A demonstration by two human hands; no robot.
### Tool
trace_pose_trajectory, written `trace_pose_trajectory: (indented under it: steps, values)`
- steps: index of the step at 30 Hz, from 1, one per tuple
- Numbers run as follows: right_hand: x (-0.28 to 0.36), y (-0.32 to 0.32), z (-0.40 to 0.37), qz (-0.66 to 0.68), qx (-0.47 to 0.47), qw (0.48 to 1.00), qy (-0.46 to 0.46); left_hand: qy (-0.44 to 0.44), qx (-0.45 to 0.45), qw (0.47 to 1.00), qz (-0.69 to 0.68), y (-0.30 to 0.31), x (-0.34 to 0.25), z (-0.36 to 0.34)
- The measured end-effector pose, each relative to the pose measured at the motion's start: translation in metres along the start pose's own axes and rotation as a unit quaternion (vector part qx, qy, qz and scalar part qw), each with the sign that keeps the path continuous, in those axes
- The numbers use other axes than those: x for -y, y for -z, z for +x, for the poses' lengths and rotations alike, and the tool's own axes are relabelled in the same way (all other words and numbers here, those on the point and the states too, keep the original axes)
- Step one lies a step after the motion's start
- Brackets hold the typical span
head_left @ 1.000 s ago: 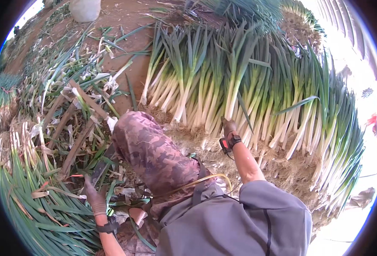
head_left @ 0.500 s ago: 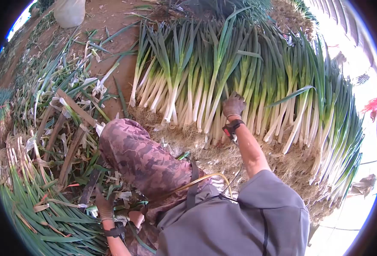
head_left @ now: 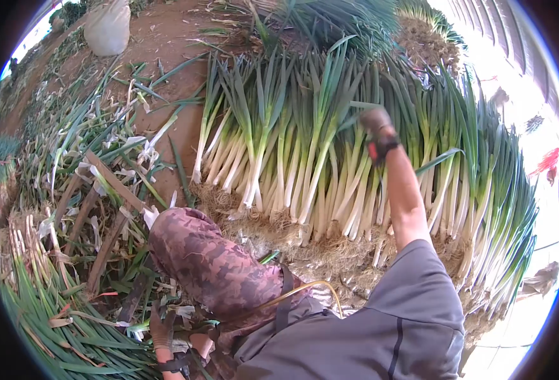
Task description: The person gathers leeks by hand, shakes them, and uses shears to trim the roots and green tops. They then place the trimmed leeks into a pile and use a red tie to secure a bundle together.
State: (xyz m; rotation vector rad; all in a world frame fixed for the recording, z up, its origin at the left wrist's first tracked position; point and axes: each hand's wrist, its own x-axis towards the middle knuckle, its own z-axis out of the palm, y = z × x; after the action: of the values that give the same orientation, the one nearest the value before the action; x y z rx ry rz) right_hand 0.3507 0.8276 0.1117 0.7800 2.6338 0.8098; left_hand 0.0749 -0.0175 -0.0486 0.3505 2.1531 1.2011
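A long row of green onions (head_left: 317,126) lies with white stems and roots toward me and leaves pointing away. Over its leaves is my right hand (head_left: 377,123), gloved and smeared by motion, so its fingers cannot be made out. Down at the lower left, my left hand (head_left: 161,326) wears a brown glove and is beside my leg, near loose leaves. Its fingers look stretched out, with nothing seen in them. Each wrist carries a dark strap.
Another heap of green onions (head_left: 70,329) fills the lower left. Wooden slats (head_left: 105,244) stand among stripped leaves beside my knee. A pale sack (head_left: 107,28) sits at the upper left, and more onions (head_left: 349,25) lie beyond the row.
My right hand has moved up and to the right, from the stems to over the leaves. My left hand has shifted slightly lower in view.
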Motion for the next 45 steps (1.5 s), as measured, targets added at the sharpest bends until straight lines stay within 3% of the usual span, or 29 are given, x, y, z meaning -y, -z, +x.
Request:
trace_pose_trajectory:
  steps: [1,2,3,4,5,8,10,11,13,14,15,16,17,20,23,26,27,30,31,32,33,34,35,36,39,40,41,42,45]
  values:
    - [-0.037,0.007,0.009,-0.045,-0.024,0.993,-0.103,0.004,-0.009,1.000,-0.001,0.001,0.002,0.000]
    - [-0.078,-0.023,0.026,0.091,-0.139,0.941,-0.293,0.009,-0.017,1.000,-0.004,0.001,0.003,0.001]
    - [-0.076,0.007,0.018,0.410,-0.241,0.767,-0.430,0.031,-0.018,0.999,0.004,-0.002,-0.001,0.001]
    - [-0.067,0.037,0.007,0.663,-0.304,0.470,-0.497,0.052,-0.017,0.998,0.013,-0.007,-0.012,0.000]
    - [-0.052,0.041,0.001,0.620,-0.328,0.515,-0.493,0.075,-0.017,0.997,0.022,-0.010,-0.018,-0.002]
    - [0.009,0.016,-0.013,0.301,-0.341,0.768,-0.451,0.053,0.061,0.980,-0.182,-0.025,-0.002,0.001]
    - [0.081,0.023,-0.035,0.312,-0.258,0.808,-0.428,0.049,0.024,0.985,-0.162,-0.036,-0.011,-0.005]
    - [0.121,0.021,-0.048,0.309,-0.280,0.821,-0.390,0.044,0.020,0.986,-0.157,-0.039,-0.004,-0.005]
    - [0.189,-0.017,-0.067,0.377,-0.279,0.856,-0.219,0.046,0.016,0.989,-0.143,-0.036,0.005,-0.007]
    - [0.210,0.010,-0.074,0.490,0.044,0.846,-0.206,0.053,0.019,0.989,-0.134,-0.033,0.010,-0.006]
    - [0.235,0.004,-0.084,0.525,0.106,0.833,-0.140,0.060,0.021,0.990,-0.126,-0.029,0.013,-0.005]
    - [0.264,-0.032,-0.091,0.569,0.054,0.808,-0.144,0.061,0.023,0.987,-0.145,-0.026,0.017,-0.005]
    - [0.280,-0.037,-0.096,0.512,0.024,0.843,-0.162,0.063,0.025,0.984,-0.164,-0.022,0.020,-0.006]
    - [0.293,-0.013,-0.093,0.513,0.097,0.804,-0.284,0.064,0.006,0.984,-0.167,-0.017,0.017,-0.007]
    - [0.287,0.025,-0.077,0.483,0.114,0.824,-0.272,0.073,-0.061,0.975,-0.198,-0.017,0.050,-0.016]
    - [0.292,0.056,-0.057,0.492,-0.080,0.833,-0.241,0.039,-0.160,0.972,-0.166,-0.016,0.054,-0.032]
    - [0.297,0.075,-0.053,0.549,-0.119,0.800,-0.211,0.000,-0.182,0.983,0.028,-0.012,0.050,-0.039]
    - [0.310,0.196,-0.074,0.686,-0.169,0.701,-0.098,-0.014,0.044,0.967,-0.252,-0.011,0.013,-0.039]
    - [0.321,0.237,-0.088,0.720,-0.177,0.668,-0.058,-0.009,0.083,0.980,-0.180,-0.013,-0.016,-0.051]
    - [0.337,0.271,-0.104,0.722,-0.179,0.668,-0.009,-0.054,0.014,0.996,-0.074,-0.031,0.032,-0.044]
    - [0.357,0.299,-0.124,0.758,-0.171,0.626,0.061,-0.058,0.069,0.994,-0.069,-0.042,0.025,-0.048]
    - [0.378,0.313,-0.139,0.712,-0.179,0.660,0.160,-0.062,0.124,0.988,-0.064,-0.054,0.013,-0.051]
    - [0.404,0.326,-0.153,0.698,-0.140,0.654,0.256,-0.066,0.179,0.980,-0.059,-0.066,0.001,-0.053]
    - [0.426,0.335,-0.168,0.674,-0.110,0.646,0.342,-0.138,0.175,0.970,-0.100,-0.089,0.034,-0.045]
    - [0.511,0.297,-0.190,0.387,0.116,0.771,0.492,-0.282,0.157,0.937,-0.136,-0.134,0.074,-0.037]
    - [0.538,0.286,-0.192,0.346,0.120,0.770,0.523,-0.179,0.185,0.964,0.065,-0.119,0.049,-0.034]
    - [0.554,0.271,-0.194,0.310,0.122,0.766,0.550,-0.063,0.209,0.939,0.266,-0.105,0.025,-0.037]
    - [0.571,0.254,-0.194,0.274,0.122,0.761,0.575,-0.064,0.175,0.952,0.244,-0.089,0.011,-0.043]
    - [0.620,0.182,-0.188,0.290,0.144,0.669,0.669,-0.028,0.069,0.979,0.189,-0.056,-0.004,-0.063]
